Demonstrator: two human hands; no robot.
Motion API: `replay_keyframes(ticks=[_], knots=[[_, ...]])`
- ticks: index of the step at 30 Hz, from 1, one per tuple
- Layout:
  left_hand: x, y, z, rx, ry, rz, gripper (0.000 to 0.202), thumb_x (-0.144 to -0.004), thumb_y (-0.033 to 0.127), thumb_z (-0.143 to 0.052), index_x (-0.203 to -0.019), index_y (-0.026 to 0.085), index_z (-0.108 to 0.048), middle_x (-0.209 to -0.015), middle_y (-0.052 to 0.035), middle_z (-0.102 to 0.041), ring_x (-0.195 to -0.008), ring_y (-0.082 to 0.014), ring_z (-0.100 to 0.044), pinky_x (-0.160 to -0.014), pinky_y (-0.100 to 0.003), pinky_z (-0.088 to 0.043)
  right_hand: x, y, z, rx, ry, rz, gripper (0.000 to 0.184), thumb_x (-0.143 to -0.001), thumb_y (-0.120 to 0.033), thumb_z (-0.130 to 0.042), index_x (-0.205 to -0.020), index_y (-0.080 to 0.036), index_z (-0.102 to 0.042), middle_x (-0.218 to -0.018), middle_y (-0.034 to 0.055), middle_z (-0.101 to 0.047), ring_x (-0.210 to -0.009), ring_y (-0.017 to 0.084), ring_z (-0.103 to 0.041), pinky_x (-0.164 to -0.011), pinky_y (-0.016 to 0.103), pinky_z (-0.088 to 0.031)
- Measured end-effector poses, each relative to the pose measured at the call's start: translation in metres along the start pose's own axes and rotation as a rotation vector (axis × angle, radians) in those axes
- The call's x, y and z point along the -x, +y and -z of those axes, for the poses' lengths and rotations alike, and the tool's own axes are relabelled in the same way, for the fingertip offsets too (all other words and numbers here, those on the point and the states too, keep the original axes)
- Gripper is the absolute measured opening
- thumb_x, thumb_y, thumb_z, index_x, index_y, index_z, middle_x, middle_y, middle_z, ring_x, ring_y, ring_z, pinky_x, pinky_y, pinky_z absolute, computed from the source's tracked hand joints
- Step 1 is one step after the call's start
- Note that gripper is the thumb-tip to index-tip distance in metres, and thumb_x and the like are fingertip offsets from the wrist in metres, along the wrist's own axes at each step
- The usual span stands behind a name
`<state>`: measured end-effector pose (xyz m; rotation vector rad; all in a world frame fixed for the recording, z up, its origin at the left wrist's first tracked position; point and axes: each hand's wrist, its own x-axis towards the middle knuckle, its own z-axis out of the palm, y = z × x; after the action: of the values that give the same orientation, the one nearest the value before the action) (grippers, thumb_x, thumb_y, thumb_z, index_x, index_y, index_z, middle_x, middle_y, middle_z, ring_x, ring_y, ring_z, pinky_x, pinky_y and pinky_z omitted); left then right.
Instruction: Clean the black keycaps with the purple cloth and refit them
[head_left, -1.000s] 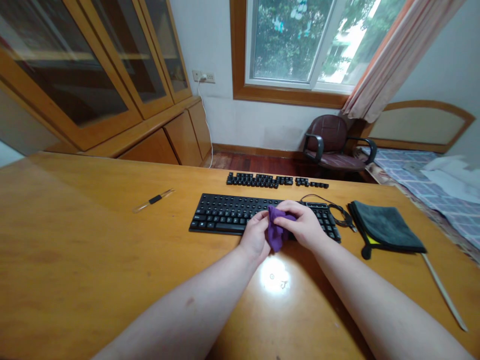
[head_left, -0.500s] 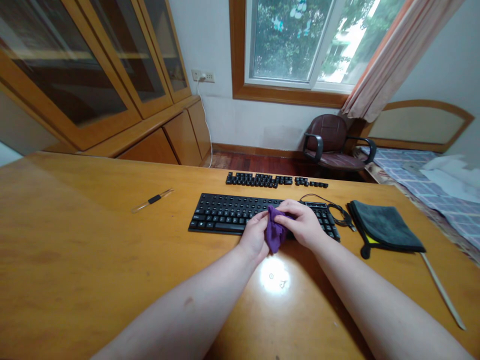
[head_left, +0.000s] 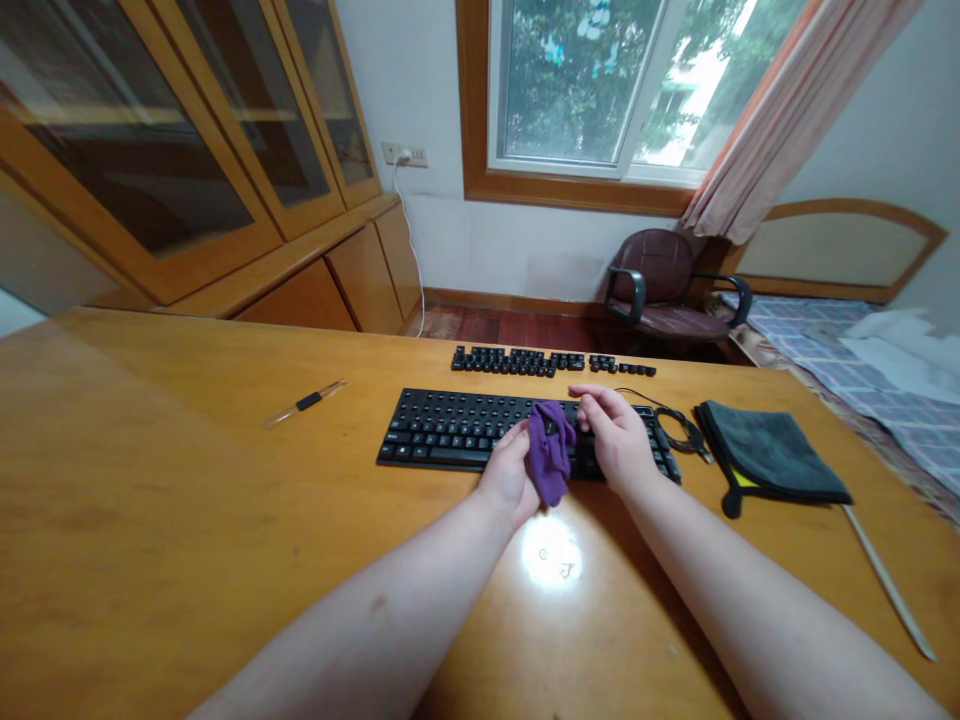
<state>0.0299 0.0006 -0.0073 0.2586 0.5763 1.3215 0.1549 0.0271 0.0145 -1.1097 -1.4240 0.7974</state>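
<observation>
A black keyboard (head_left: 442, 430) lies on the wooden desk (head_left: 187, 480) in front of me. My left hand (head_left: 508, 475) is closed on a small purple cloth (head_left: 551, 452), which it holds over the keyboard's front edge. My right hand (head_left: 619, 438) hovers just right of the cloth, over the keyboard's right part. Its fingers are bent and apart from the thumb, and I see nothing in them. A row of loose black keycaps (head_left: 525, 360) lies behind the keyboard.
A folded grey cloth with a yellow edge (head_left: 772, 460) lies at the right, with the keyboard's coiled cable (head_left: 679, 425) beside it. A thin stick (head_left: 889, 585) lies near the right edge and a pen-like tool (head_left: 306, 401) at the left. Behind the desk stands a chair (head_left: 660, 290).
My right hand has let go of the purple cloth and moved up and right over the keys. The left hand keeps the cloth, now raised a little.
</observation>
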Motion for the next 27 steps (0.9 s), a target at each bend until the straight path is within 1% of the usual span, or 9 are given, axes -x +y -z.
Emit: replay_keyframes(ticks=[2, 4, 6, 14, 16, 18, 22, 25, 27], knots=[[-0.001, 0.001, 0.0, 0.015, 0.031, 0.004, 0.025, -0.067, 0.026, -0.072, -0.09, 0.016, -0.065, -0.084, -0.0045, -0.07, -0.077, -0.0161, -0.064, -0.077, -0.029, -0.047, 0.003, -0.008, 0.003, 0.072, 0.046, 0.215, 0.015, -0.08, -0.034, -0.06, -0.086, -0.022, -0.065, -0.085, 0.0052, -0.062, -0.074, 0.017, -0.057, -0.07, 0.033, -0.047], [0.0, 0.002, 0.0, 0.041, 0.016, 0.014, 0.025, -0.068, 0.025, -0.071, -0.09, 0.015, -0.065, -0.086, -0.0048, -0.069, -0.078, -0.0161, -0.064, -0.078, -0.028, -0.047, 0.007, -0.016, 0.004, 0.163, -0.07, 0.375, 0.007, -0.076, -0.028, -0.064, -0.081, -0.024, -0.066, -0.083, 0.0051, -0.061, -0.078, 0.019, -0.057, -0.073, 0.035, -0.047], [0.001, 0.003, -0.001, 0.056, -0.027, 0.023, 0.024, -0.069, 0.025, -0.07, -0.089, 0.015, -0.065, -0.088, -0.0058, -0.069, -0.082, -0.0166, -0.064, -0.079, -0.028, -0.047, 0.009, -0.021, 0.003, 0.237, -0.191, 0.421, 0.01, -0.075, -0.025, -0.065, -0.085, -0.025, -0.066, -0.085, 0.005, -0.062, -0.078, 0.019, -0.058, -0.07, 0.034, -0.048], [0.003, 0.001, -0.002, 0.008, -0.038, -0.018, 0.023, -0.066, 0.023, -0.071, -0.086, 0.014, -0.065, -0.085, -0.0049, -0.069, -0.08, -0.0153, -0.064, -0.076, -0.025, -0.047, 0.008, -0.018, -0.002, 0.243, -0.226, 0.373, 0.013, -0.077, -0.026, -0.064, -0.09, -0.023, -0.064, -0.089, 0.0056, -0.061, -0.08, 0.019, -0.057, -0.065, 0.031, -0.046], [0.003, 0.001, -0.002, -0.012, 0.004, -0.034, 0.024, -0.064, 0.024, -0.072, -0.085, 0.015, -0.063, -0.081, -0.0033, -0.068, -0.075, -0.0136, -0.063, -0.072, -0.023, -0.047, 0.008, -0.016, -0.001, 0.208, -0.185, 0.354, 0.011, -0.078, -0.026, -0.063, -0.088, -0.023, -0.063, -0.086, 0.0052, -0.06, -0.077, 0.018, -0.056, -0.066, 0.031, -0.046], [0.003, 0.0, -0.001, -0.088, 0.044, -0.04, 0.025, -0.063, 0.027, -0.072, -0.082, 0.015, -0.061, -0.074, -0.001, -0.066, -0.066, -0.0111, -0.061, -0.063, -0.021, -0.046, 0.007, -0.011, 0.0, 0.143, -0.066, 0.332, 0.011, -0.078, -0.027, -0.063, -0.088, -0.022, -0.062, -0.085, 0.0041, -0.058, -0.072, 0.016, -0.054, -0.065, 0.031, -0.045], [0.007, -0.004, 0.001, -0.451, -0.028, 0.066, 0.019, -0.067, 0.03, -0.064, -0.072, 0.015, -0.054, -0.057, 0.0024, -0.058, -0.043, -0.008, -0.051, -0.043, -0.019, -0.037, 0.001, 0.001, 0.003, 0.092, 0.11, 0.243, 0.016, -0.079, -0.031, -0.062, -0.093, -0.022, -0.061, -0.082, 0.002, -0.057, -0.067, 0.014, -0.051, -0.063, 0.029, -0.043], [0.012, -0.009, 0.003, -0.777, -0.151, 0.179, 0.012, -0.069, 0.026, -0.058, -0.071, 0.017, -0.05, -0.048, 0.0056, -0.052, -0.034, -0.0086, -0.047, -0.035, -0.018, -0.033, -0.006, 0.009, 0.006, 0.211, 0.065, 0.145, 0.022, -0.081, -0.035, -0.058, -0.097, -0.02, -0.061, -0.074, 0.0006, -0.058, -0.063, 0.014, -0.051, -0.061, 0.028, -0.043], [0.016, -0.012, 0.004, -0.954, -0.214, 0.178, 0.009, -0.069, 0.024, -0.056, -0.072, 0.018, -0.05, -0.046, 0.0071, -0.049, -0.031, -0.0085, -0.046, -0.032, -0.017, -0.031, -0.009, 0.012, 0.006, 0.331, -0.001, 0.105, 0.024, -0.082, -0.036, -0.056, -0.097, -0.019, -0.061, -0.071, 0.0007, -0.059, -0.06, 0.014, -0.051, -0.06, 0.029, -0.043]])
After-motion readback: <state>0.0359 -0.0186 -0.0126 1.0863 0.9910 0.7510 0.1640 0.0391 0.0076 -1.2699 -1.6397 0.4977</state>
